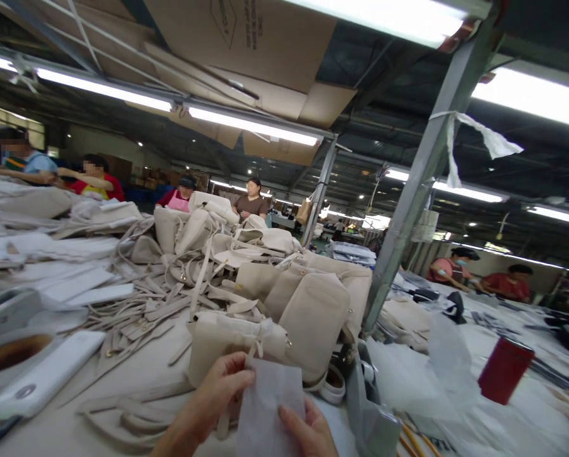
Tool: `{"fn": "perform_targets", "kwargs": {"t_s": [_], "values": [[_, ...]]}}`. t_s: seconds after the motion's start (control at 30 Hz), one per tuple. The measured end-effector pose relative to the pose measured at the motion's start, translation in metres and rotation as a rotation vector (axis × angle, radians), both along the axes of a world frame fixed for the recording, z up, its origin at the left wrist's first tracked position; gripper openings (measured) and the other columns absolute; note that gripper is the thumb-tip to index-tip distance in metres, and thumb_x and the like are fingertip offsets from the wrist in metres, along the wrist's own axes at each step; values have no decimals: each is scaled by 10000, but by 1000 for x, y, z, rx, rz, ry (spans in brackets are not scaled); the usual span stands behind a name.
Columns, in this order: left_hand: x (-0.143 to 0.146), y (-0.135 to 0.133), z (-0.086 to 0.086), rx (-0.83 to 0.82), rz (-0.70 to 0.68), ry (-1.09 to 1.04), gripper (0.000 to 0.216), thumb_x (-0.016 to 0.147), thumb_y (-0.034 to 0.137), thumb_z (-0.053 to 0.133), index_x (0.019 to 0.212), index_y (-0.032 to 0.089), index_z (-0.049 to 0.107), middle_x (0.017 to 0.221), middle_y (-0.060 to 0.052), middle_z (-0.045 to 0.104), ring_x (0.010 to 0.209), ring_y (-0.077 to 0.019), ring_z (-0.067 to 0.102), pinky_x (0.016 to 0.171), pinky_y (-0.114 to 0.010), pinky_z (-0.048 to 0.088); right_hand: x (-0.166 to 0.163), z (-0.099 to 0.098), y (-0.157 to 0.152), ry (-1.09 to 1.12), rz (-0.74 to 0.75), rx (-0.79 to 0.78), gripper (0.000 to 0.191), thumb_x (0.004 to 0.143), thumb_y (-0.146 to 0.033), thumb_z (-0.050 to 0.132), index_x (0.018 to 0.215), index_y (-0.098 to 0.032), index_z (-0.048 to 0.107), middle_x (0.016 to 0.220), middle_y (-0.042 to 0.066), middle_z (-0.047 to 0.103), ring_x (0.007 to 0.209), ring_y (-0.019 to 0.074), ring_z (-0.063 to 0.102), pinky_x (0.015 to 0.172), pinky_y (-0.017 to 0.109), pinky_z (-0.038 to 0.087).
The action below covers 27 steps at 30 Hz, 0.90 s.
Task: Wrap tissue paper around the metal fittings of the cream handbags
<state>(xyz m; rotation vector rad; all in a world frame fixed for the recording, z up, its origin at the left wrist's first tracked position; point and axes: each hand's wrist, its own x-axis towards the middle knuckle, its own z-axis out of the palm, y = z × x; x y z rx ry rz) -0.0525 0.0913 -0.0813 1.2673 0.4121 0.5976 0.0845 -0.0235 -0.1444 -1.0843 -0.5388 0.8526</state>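
Observation:
My left hand (220,390) is closed, thumb and forefinger pinched at the upper left corner of a thin white paper sheet (269,400). A narrow beige strap (258,346) rises just above these fingertips; whether they hold it too, I cannot tell. My right hand (307,424) grips the sheet's right side, its thumb on the front face. Right behind the sheet, a beige handbag (215,339) rests on the table. A bigger beige bag (315,317) leans behind it to the right. Below my left hand shows a beige strap end (223,425), partly hidden.
Bags and loose straps (141,311) heap across the table. At left lie a white handheld device (46,374) and a tape roll (13,355). A grey bin (367,387), a metal post (408,184) and a red box-like object (505,370) stand right. Several co-workers (253,202) are farther back.

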Motion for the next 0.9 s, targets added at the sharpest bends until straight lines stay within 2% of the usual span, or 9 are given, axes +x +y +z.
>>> {"fn": "perform_targets", "kwargs": {"t_s": [0.13, 0.27, 0.33, 0.4, 0.47, 0.57, 0.63, 0.73, 0.9], "values": [[-17, -3, 11, 285, 94, 137, 125, 658, 264, 564, 717, 170, 620, 647, 16, 530, 631, -145, 471, 595, -260, 345, 3, -4, -9, -116, -109, -128, 601, 471, -546, 883, 880, -138, 716, 686, 66, 742, 552, 172, 635, 462, 235, 456], [-32, -5, 24, 594, 299, 272, 189, 713, 268, 541, 550, 186, 593, 706, -14, 518, 708, -180, 505, 656, -290, 363, -3, -3, -17, -161, -143, -180, 611, 461, -603, 863, 836, -137, 738, 660, 69, 735, 556, 180, 636, 466, 254, 492], [-33, -7, 23, 577, 314, 268, 194, 725, 288, 551, 567, 187, 600, 696, -11, 526, 702, -178, 508, 649, -288, 361, -9, -3, -16, -156, -123, -193, 591, 494, -624, 841, 783, -119, 738, 639, 82, 731, 539, 180, 634, 479, 269, 504], [-29, -10, 17, 428, 235, 195, 134, 705, 305, 585, 677, 182, 630, 664, 3, 550, 652, -159, 495, 608, -273, 355, -16, -4, -12, -93, -79, -191, 568, 524, -625, 828, 763, -119, 732, 626, 81, 729, 508, 177, 629, 485, 280, 506], [-23, -14, 7, 247, 169, 83, 167, 657, 317, 644, 740, 177, 608, 625, 26, 554, 600, -135, 474, 565, -251, 348, -24, -5, -4, 11, -31, -154, 544, 533, -599, 837, 788, -131, 728, 623, 70, 732, 499, 188, 639, 508, 303, 519], [-16, -20, -5, 132, 228, 1, 258, 603, 328, 721, 688, 197, 516, 557, 65, 500, 542, -111, 447, 520, -227, 342, -34, -4, 9, 122, 26, -59, 540, 513, -544, 870, 839, -137, 729, 643, 64, 743, 547, 226, 679, 586, 353, 551], [-15, -22, -10, 155, 282, 15, 292, 620, 352, 726, 657, 211, 472, 532, 74, 478, 520, -112, 445, 509, -227, 349, -37, 0, 15, 131, 68, -31, 548, 501, -515, 885, 864, -133, 734, 675, 67, 753, 609, 247, 701, 648, 373, 561], [-20, -24, -12, 276, 351, 99, 275, 677, 380, 679, 615, 211, 471, 525, 61, 477, 522, -122, 448, 519, -236, 348, -39, 11, 20, 103, 119, -55, 552, 543, -529, 864, 894, -122, 739, 727, 77, 764, 713, 267, 718, 720, 379, 561], [-26, -25, -14, 416, 480, 187, 268, 732, 406, 621, 586, 213, 506, 524, 42, 495, 538, -141, 457, 533, -246, 329, -43, 26, 23, 140, 110, -80, 565, 617, -603, 789, 908, -120, 746, 770, 91, 769, 775, 275, 719, 727, 370, 564]]}}
